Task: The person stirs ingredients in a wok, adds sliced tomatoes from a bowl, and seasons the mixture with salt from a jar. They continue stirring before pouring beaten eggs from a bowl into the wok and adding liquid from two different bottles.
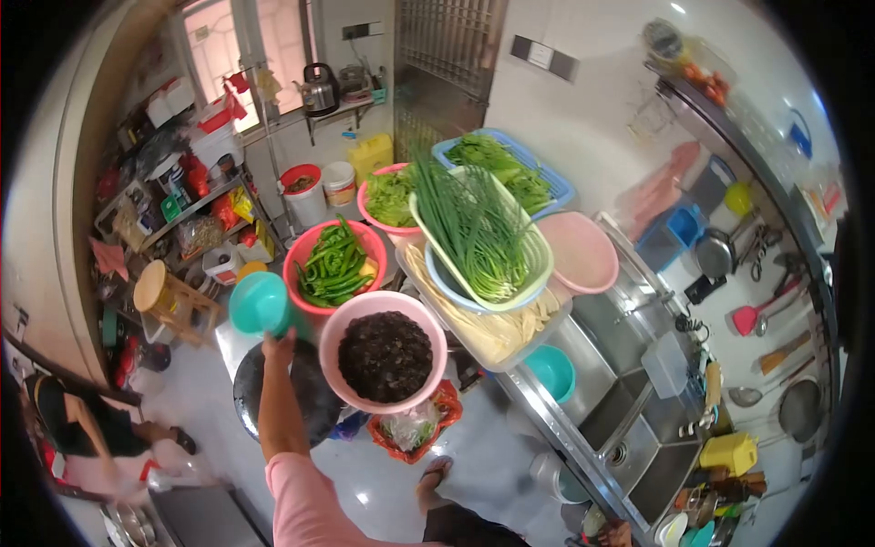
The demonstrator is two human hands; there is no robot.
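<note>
My left hand (279,348) reaches out from a pink sleeve and grips the near rim of a teal bucket (258,303). Below that hand is a round dark board or lid (246,397) on a metal surface. Right of it stands a pink basin (436,319) of dark, wet pieces, perhaps soaked fungus. Behind is a red basin (374,239) of green peppers (333,266). My right hand (617,533) shows only partly at the bottom edge by the sink counter, its fingers too indistinct to read.
Spring onions (483,228) fill a pale basket above a tray of yellowish strips (501,339). Leafy greens (510,169) lie in a blue basket behind. A steel sink (583,401) runs along the right. A wooden stool (164,292) stands left; another person (82,419) is at lower left.
</note>
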